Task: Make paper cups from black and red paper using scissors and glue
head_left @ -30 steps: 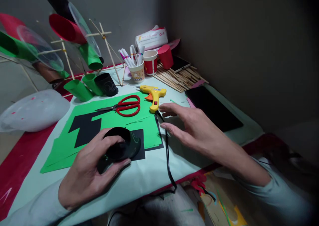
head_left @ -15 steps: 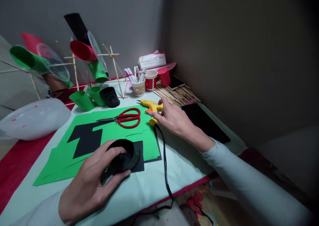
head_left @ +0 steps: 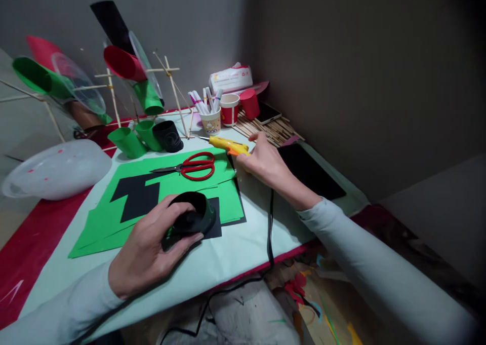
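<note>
Left hand (head_left: 152,248): we have it curled around a black tube (head_left: 205,216), one digit inside the mouth and another pressed along the outer wall, so the grip is firm on it
Tube's place: near our edge of the pale-covered table (head_left: 243,251), mouth tilted upward, a small black square (head_left: 216,229) showing just beside it
Right hand (head_left: 268,167): we are grasping the yellow glue gun (head_left: 228,146) at its handle, most of which our fingers hide; the orange trigger shows by the fingertips
Gun's place: beyond the tube, nozzle pointing left; we cannot tell whether it is clear of everything below
Black cord (head_left: 270,228): it hangs from below our right hand, crosses the cover and drops over the near edge
Scissors (head_left: 198,166): red-handled, lying on the green sheets (head_left: 228,198), blades pointing left
Black cut-out (head_left: 138,198): flat on the green, left of the scissors' handles
Standing tubes: behind the sheets we see two green cups (head_left: 127,142) beside a black cup (head_left: 168,136)
Back of table: markers (head_left: 200,103) in a patterned paper cup (head_left: 211,124), next to a red-and-white cup (head_left: 230,113) and a red cylinder (head_left: 249,104)
Right side: a bundle of sticks (head_left: 281,128) with a phone (head_left: 268,113) on it, and a black slab (head_left: 311,170) nearer us
</note>
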Available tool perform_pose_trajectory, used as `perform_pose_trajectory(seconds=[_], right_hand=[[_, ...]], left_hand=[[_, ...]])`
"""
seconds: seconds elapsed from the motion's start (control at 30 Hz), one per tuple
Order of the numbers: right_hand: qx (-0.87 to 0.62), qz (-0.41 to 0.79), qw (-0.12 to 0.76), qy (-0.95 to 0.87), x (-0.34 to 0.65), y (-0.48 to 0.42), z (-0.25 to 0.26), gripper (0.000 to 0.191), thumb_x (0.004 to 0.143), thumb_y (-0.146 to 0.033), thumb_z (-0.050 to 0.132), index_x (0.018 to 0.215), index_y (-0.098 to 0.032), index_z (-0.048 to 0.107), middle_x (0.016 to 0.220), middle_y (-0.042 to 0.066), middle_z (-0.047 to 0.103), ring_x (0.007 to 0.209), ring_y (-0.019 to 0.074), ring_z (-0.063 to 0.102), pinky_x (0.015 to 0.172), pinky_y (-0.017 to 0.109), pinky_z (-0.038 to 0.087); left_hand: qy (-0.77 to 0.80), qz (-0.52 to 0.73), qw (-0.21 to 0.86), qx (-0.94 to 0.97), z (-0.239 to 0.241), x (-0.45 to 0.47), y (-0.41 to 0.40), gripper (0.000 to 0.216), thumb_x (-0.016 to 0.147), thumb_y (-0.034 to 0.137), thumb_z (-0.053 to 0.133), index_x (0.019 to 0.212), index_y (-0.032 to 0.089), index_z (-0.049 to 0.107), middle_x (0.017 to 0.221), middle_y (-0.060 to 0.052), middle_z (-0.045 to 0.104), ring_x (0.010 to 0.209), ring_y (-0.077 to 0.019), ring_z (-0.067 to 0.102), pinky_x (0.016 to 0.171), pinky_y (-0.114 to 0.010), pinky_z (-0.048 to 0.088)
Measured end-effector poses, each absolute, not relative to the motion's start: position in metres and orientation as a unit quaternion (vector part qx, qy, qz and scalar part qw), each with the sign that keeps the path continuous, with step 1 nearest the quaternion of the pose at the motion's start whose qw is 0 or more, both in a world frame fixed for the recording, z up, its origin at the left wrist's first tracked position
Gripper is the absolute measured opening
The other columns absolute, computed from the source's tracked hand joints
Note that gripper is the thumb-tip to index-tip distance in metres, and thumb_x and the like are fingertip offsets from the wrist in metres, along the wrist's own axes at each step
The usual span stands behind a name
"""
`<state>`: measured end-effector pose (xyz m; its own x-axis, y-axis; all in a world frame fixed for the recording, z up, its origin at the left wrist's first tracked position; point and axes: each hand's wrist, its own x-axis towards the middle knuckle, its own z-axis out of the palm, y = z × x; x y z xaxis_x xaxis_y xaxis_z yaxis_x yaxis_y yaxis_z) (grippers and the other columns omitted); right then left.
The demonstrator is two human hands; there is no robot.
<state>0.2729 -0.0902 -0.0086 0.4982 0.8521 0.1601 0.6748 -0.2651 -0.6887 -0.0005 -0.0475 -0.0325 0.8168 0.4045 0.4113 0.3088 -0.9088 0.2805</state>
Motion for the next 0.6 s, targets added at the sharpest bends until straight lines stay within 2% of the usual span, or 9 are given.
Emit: perform_pose_trajectory(seconds=[0.13, 0.23, 0.33, 0.47, 0.6], right_hand=[[-0.744, 0.160, 0.478, -0.439, 0.271, -0.107, -0.008, 0.044, 0.084, -0.037, 0.062, 0.119, -0.014, 0.047, 0.095, 0.010, 0.069, 0.083, 0.0239, 0.069, 0.068, 0.032, 0.051], [-0.699, 0.193, 0.562, -0.398, 0.265, -0.126, 0.001, 0.038, 0.084, -0.035, 0.065, 0.115, -0.016, 0.052, 0.093, 0.006, 0.067, 0.081, 0.0207, 0.068, 0.065, 0.031, 0.052], [-0.594, 0.300, 0.675, -0.317, 0.260, -0.147, 0.012, 0.028, 0.077, -0.029, 0.076, 0.099, -0.019, 0.062, 0.093, 0.005, 0.067, 0.078, 0.0193, 0.067, 0.063, 0.030, 0.054], [-0.508, 0.453, 0.673, -0.289, 0.254, -0.166, 0.017, 0.006, 0.082, -0.024, 0.071, 0.087, -0.020, 0.068, 0.092, 0.005, 0.072, 0.075, 0.0196, 0.071, 0.067, 0.033, 0.060], [-0.506, 0.431, 0.661, -0.347, 0.253, -0.175, 0.011, 0.007, 0.089, -0.025, 0.067, 0.095, -0.023, 0.071, 0.090, 0.001, 0.074, 0.075, 0.0178, 0.071, 0.065, 0.030, 0.060]], left_hand=[[0.191, 0.234, 0.079, 0.950, -0.030, -0.001, -0.047, 0.032, 0.089, 0.033, 0.067, 0.117, 0.021, 0.058, 0.106, -0.009, 0.075, 0.104, -0.0300, 0.072, 0.097, -0.045, 0.058], [0.196, 0.215, 0.064, 0.954, -0.029, -0.002, -0.047, 0.032, 0.090, 0.033, 0.067, 0.118, 0.022, 0.055, 0.106, -0.010, 0.073, 0.105, -0.0304, 0.072, 0.092, -0.045, 0.061], [0.199, 0.205, 0.061, 0.956, -0.029, -0.003, -0.048, 0.032, 0.091, 0.035, 0.064, 0.119, 0.024, 0.053, 0.106, -0.010, 0.072, 0.108, -0.0316, 0.071, 0.094, -0.048, 0.060], [0.209, 0.201, 0.051, 0.956, -0.027, -0.003, -0.049, 0.030, 0.092, 0.036, 0.064, 0.118, 0.026, 0.053, 0.105, -0.009, 0.072, 0.112, -0.0318, 0.069, 0.101, -0.051, 0.057], [0.213, 0.187, 0.061, 0.957, -0.023, -0.002, -0.051, 0.030, 0.092, 0.035, 0.063, 0.119, 0.027, 0.052, 0.108, -0.009, 0.070, 0.108, -0.0294, 0.070, 0.088, -0.040, 0.061]])
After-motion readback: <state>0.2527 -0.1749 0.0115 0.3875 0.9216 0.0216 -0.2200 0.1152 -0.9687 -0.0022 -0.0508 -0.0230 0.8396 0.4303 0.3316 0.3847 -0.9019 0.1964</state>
